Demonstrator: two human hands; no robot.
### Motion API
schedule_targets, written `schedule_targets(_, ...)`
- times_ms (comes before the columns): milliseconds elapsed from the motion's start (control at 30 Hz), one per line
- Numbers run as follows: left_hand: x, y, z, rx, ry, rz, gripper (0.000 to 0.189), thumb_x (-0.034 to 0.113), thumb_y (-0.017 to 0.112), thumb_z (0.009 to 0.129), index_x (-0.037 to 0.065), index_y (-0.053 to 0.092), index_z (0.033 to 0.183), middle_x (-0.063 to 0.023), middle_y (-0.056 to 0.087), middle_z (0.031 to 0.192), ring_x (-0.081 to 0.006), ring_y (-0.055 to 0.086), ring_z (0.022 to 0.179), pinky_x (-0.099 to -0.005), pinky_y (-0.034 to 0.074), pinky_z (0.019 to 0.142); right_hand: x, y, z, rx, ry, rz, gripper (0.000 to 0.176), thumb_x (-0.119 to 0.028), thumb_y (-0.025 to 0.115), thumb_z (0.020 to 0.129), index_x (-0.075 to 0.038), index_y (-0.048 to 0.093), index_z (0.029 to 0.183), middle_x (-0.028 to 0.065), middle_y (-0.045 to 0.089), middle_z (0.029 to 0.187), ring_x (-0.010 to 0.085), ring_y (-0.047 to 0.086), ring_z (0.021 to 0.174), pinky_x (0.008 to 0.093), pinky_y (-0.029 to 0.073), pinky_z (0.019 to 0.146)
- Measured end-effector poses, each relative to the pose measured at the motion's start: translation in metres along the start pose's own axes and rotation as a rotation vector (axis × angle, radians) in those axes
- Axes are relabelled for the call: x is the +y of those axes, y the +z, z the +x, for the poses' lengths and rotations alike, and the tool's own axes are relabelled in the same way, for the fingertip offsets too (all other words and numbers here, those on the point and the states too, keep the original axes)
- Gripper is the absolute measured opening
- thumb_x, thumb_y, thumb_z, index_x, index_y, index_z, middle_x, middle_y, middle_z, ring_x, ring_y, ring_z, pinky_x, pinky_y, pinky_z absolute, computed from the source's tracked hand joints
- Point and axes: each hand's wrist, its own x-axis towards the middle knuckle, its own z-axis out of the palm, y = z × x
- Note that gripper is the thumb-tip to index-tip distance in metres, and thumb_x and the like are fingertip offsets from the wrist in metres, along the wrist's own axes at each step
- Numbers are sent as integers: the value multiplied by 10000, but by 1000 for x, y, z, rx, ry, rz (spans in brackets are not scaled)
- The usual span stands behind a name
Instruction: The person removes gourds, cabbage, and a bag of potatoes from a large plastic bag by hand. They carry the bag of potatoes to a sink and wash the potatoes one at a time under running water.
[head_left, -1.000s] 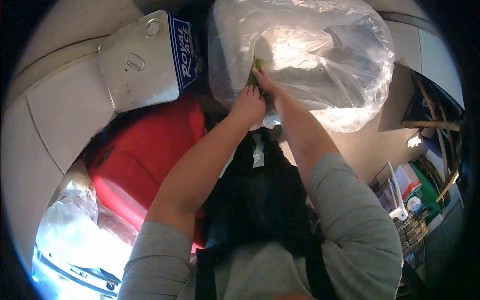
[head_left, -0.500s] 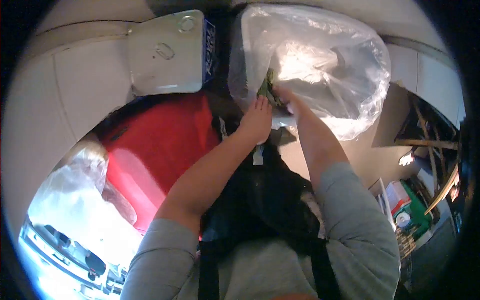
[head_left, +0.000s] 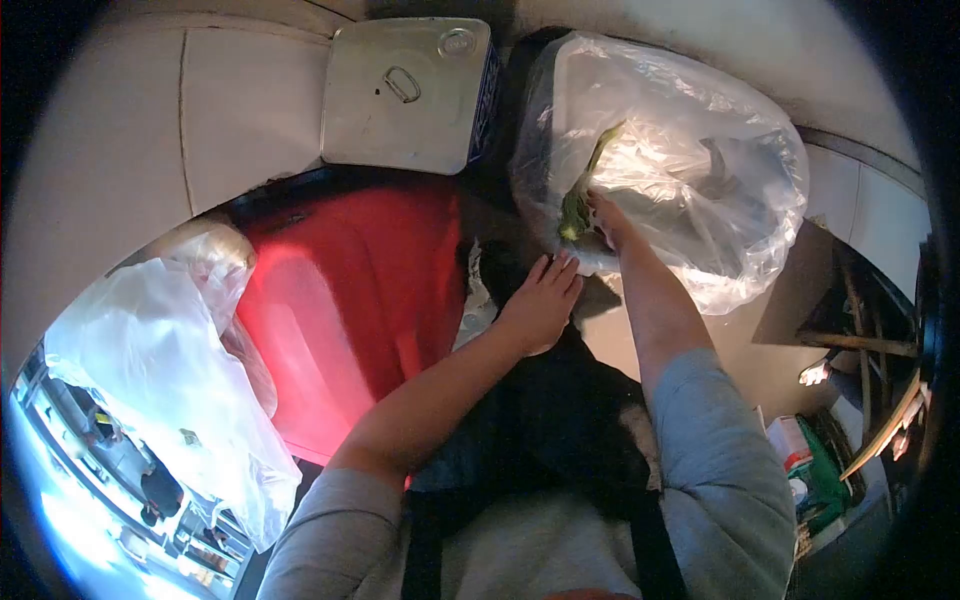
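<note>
A long green leafy stalk is in the near left part of a large container lined with a clear plastic bag. My right hand reaches into the bag, its fingers closed at the side of the stalk; the fingertips are partly hidden. At the bag's near left edge, my left hand lies with its fingers stretched out. It holds nothing that I can see.
A metal tin with a ring handle stands at the back left. Nearer is a large red plastic container, with a white plastic bag left of it. Green and white items stand low on the right.
My left hand has come away from the greens and back toward me. My right hand stays at the greens, which now show as a longer stalk. The view has shifted.
</note>
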Motion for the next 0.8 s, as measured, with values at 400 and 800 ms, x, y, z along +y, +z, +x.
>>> schedule_targets(400,36,64,-186,14,-496,-597,546,258,618,778,123,424,1270,-135,378,1288,-345,321,1235,-459,287,1005,-19,-81,122,365,-145,-719,577,-311,599,792,-55,415,1276,197,581,1095,292,549,1044,326,429,885)
schedule_targets(800,16,98,-217,2,-543,-329,573,208,725,620,173,557,1167,-119,359,1345,-406,324,1245,-491,381,940,-40,-72,216,371,-75,-1838,468,-320,381,895,-164,364,1336,39,384,1355,202,311,1268,459,273,980)
